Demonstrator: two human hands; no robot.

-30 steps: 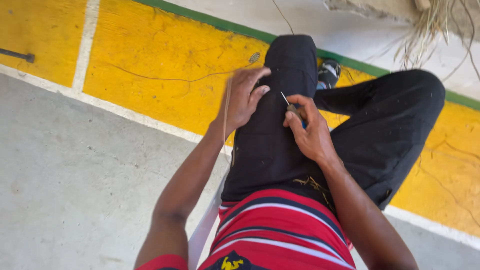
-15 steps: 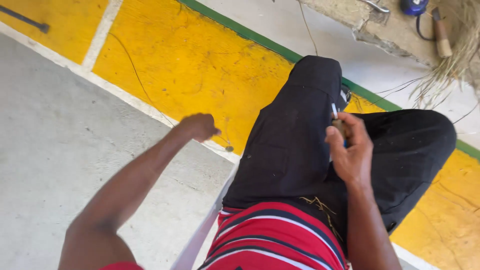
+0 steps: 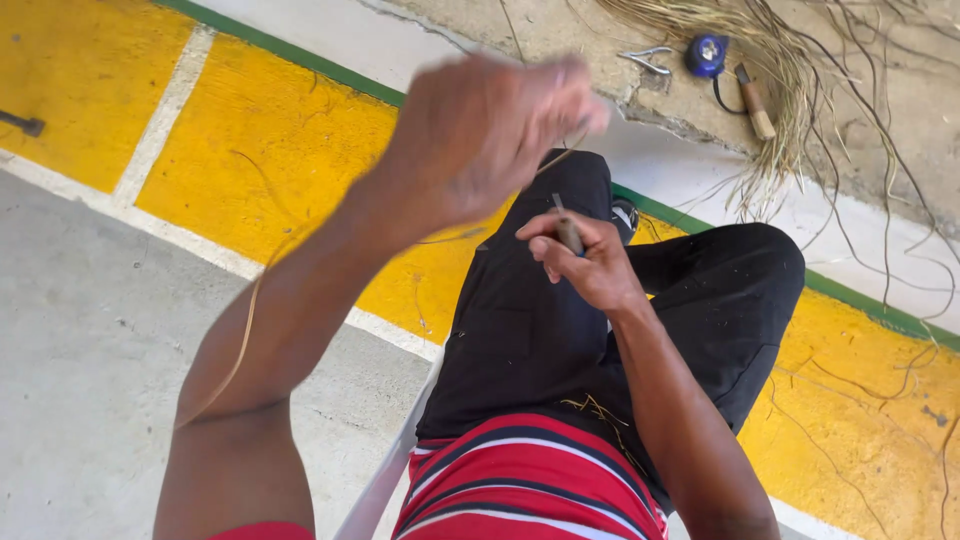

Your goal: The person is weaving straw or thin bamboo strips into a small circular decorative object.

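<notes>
Down on the ground, the biggest thing was the floor itself: grey concrete [image 3: 90, 380] on the near side, then a wide yellow painted band [image 3: 260, 150] edged with a white line and a green stripe [image 3: 300, 60], and rougher bare concrete beyond that. Next biggest was the person, sat with black trousers [image 3: 530, 320] and a red striped shirt [image 3: 520, 480], one knee bent out to the right side.

Up at the far edge lay a messy pile of dry straw-coloured fibres [image 3: 800, 90], strands trailing out over the paint. Tucked by that pile were a blue tape measure [image 3: 707, 53], a wooden-handled tool [image 3: 755, 100] and a small pair of metal pliers [image 3: 648, 60].

Left hand [image 3: 490, 130] was raised up close to the camera and pretty blurred, fingers curled in, and it looked pinched on a thin fibre strand [image 3: 245, 330] that ran down along the forearm; the blur made the exact pinch hard to read. Right hand [image 3: 590, 260] sat lower, over the thigh, closed around a small knife [image 3: 567, 228], with the short blade poking up between thumb and fingers. Hands were apart, left one above and a bit left of the right
</notes>
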